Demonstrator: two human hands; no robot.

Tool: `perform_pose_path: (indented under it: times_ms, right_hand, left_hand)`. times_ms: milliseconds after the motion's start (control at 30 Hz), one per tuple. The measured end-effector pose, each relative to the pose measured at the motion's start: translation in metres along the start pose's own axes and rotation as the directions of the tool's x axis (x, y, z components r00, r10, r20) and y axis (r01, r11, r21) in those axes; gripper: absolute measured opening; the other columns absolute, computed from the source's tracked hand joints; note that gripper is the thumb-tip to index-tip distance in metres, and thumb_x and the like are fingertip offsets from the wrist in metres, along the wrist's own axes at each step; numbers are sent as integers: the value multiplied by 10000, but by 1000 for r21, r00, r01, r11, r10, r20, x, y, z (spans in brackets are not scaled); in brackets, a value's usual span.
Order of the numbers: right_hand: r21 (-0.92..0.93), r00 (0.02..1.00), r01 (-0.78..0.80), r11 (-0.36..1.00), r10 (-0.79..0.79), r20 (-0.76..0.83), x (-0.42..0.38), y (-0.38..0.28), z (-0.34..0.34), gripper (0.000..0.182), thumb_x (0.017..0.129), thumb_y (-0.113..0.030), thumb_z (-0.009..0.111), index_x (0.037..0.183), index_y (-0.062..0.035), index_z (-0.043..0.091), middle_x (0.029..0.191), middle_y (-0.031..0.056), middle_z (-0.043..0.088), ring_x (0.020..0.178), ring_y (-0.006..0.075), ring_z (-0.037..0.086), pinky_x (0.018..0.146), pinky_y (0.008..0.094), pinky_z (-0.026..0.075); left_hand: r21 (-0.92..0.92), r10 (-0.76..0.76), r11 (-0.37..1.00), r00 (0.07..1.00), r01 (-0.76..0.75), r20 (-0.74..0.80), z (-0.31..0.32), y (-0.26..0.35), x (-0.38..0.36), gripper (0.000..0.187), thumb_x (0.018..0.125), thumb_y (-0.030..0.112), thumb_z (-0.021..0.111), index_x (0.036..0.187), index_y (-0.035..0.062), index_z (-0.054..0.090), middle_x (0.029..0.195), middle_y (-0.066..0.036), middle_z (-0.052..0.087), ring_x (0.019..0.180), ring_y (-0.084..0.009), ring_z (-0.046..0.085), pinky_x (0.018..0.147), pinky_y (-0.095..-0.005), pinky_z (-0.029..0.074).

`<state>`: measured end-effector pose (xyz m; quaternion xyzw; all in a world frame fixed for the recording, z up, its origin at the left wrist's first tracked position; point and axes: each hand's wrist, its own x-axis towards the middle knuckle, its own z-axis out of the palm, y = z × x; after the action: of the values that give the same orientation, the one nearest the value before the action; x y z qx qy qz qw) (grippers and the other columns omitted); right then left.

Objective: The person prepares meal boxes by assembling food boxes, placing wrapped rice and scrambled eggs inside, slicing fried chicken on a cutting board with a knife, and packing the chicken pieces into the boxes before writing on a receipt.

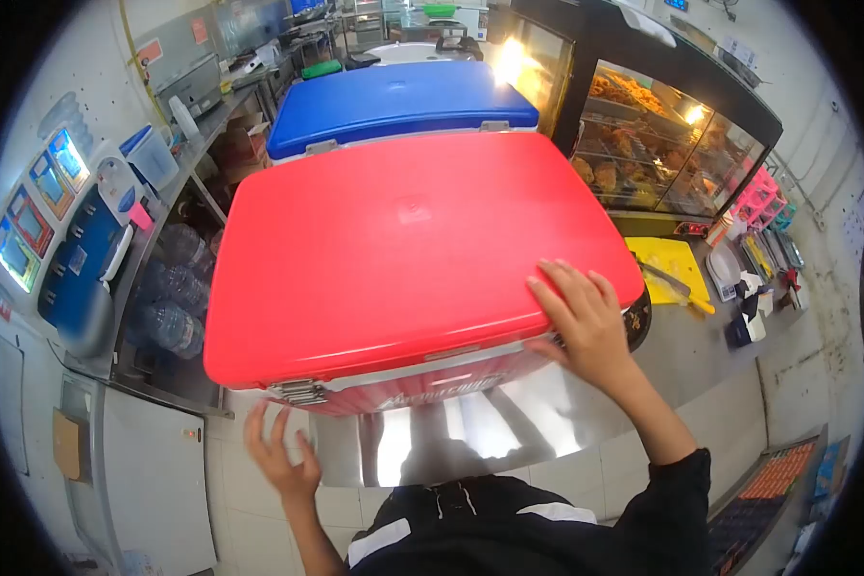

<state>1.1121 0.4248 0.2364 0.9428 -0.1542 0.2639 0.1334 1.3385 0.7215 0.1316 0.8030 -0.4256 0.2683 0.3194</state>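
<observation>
A large cooler with a closed red lid point(403, 240) fills the middle of the head view, its printed front side point(442, 382) partly visible below. My right hand point(586, 322) lies at the lid's front right edge, fingers spread over the top and thumb at the rim. Near the front left corner, my left hand point(283, 451) is raised with its fingers apart, just below the metal latch point(300, 392), holding nothing. Behind the red lid stands a second cooler with a closed blue lid point(403, 96).
A lit glass food cabinet point(653, 144) stands at the back right. A knife point(664, 278) lies on a yellow cutting board point(686, 257). Water bottles point(178, 322) fill a shelf at the left, above a white fridge point(154, 480).
</observation>
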Motion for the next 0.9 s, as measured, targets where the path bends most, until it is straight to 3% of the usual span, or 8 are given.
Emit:
perform_pose_path:
  times_ms: [67,133,333,433,633,700,767,900]
  right_hand:
    - [1,1000,-15,1000,15,22,-2,5,-5,602,730,-469,580,1229,-142,499,1250,81,478,1127,235,472,926,410,316]
    - [7,999,-50,999,50,7,-2,3,-4,535,740,-452,559,1200,-179,532,1240,47,489,1128,227,466,949,432,279]
    - [-79,997,-22,997,16,-73,-6,0,2,507,745,-437,558,1174,-167,547,1220,51,504,1111,227,470,960,477,245]
    - [-61,994,-2,998,-5,-111,-5,2,6,493,745,-429,560,1167,-176,553,1222,53,502,1104,234,471,967,475,235]
    - [-185,963,25,982,-73,-259,12,21,-2,487,797,-528,434,1147,-221,573,1229,48,500,1113,233,464,1006,480,183]
    - [-322,899,83,943,-210,-383,41,40,-16,540,813,-576,381,1154,-197,561,1213,80,500,1113,250,462,998,484,208]
    - [-404,842,39,914,-247,-480,82,56,-38,521,835,-546,416,1162,-161,546,1186,106,508,1108,264,462,966,464,269]
    - [-432,614,-50,901,-313,-725,162,44,-54,323,816,-267,605,1106,-133,558,1127,82,549,1050,244,505,874,377,367]
  left_hand:
    - [-202,42,978,996,-57,-77,15,2,13,377,792,156,542,1148,34,512,1346,-199,331,1224,-391,329,1007,-511,235]
    - [-155,226,958,968,-241,-109,22,0,29,477,834,342,486,1223,65,481,1419,-188,222,1301,-420,184,1032,-580,78]
    - [70,255,962,960,-264,117,25,26,60,549,848,564,347,1322,295,410,1466,-84,181,1353,-374,9,921,-623,-233]
    - [233,306,905,926,-355,223,5,33,83,535,842,567,370,1311,315,420,1453,-71,228,1361,-335,30,923,-625,-232]
    - [103,335,932,934,-348,127,-14,42,118,575,779,639,425,1268,341,470,1432,-39,285,1360,-312,88,933,-612,-236]
    - [120,455,887,887,-445,-75,-19,41,153,543,757,594,519,1241,348,497,1421,-26,312,1353,-296,141,996,-583,-174]
    - [410,695,707,675,-577,-248,-22,33,216,480,801,436,560,1243,255,513,1401,-51,348,1337,-299,211,1043,-579,102]
    - [332,598,793,756,-511,-265,-38,72,315,268,839,123,521,1096,153,594,1149,-89,547,1027,-242,504,904,-368,399]
